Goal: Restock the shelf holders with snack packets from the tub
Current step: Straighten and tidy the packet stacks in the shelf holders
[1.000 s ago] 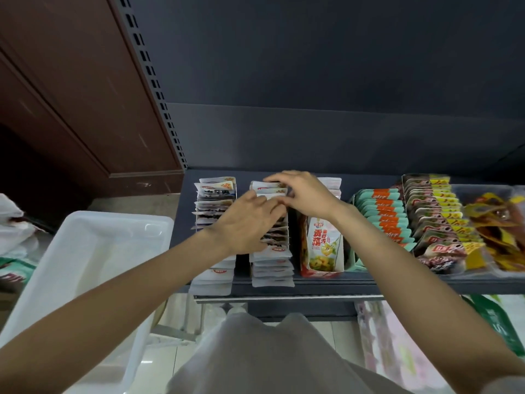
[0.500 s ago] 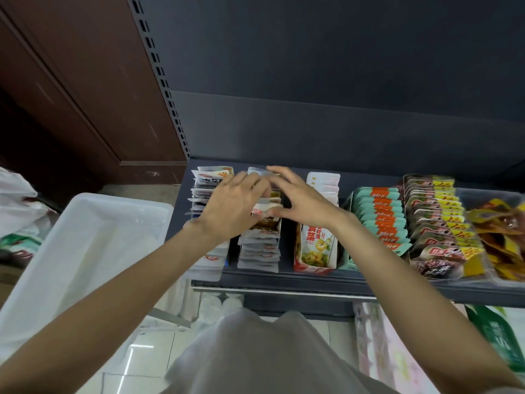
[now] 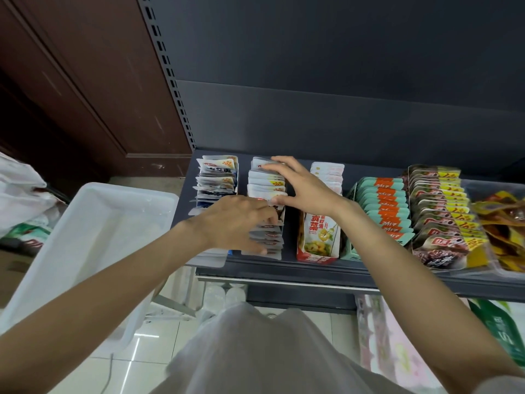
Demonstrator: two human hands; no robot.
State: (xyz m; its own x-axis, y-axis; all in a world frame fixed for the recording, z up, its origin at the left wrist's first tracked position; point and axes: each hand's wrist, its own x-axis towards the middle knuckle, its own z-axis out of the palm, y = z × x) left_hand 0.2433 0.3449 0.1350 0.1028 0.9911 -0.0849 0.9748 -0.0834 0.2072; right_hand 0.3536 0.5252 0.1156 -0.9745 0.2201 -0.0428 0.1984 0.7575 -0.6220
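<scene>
Your left hand (image 3: 235, 220) curls over the front of the second packet row (image 3: 265, 183), fingers gripping packets; your right hand (image 3: 301, 186) spans its back, fingers wide, thumb pressing; white tub (image 3: 93, 223) sits left, touching the shelf (image 3: 284, 268) edge; neighbouring rows close either side.

The left hand (image 3: 235, 220) covers the middle of the second packet row (image 3: 265, 180), and its fingertips are buried among the packets. The right hand (image 3: 301, 186) hides that row's right edge. Packet print is too small to read. The tub (image 3: 85, 237) runs off the left edge; its floor is washed out.
</scene>
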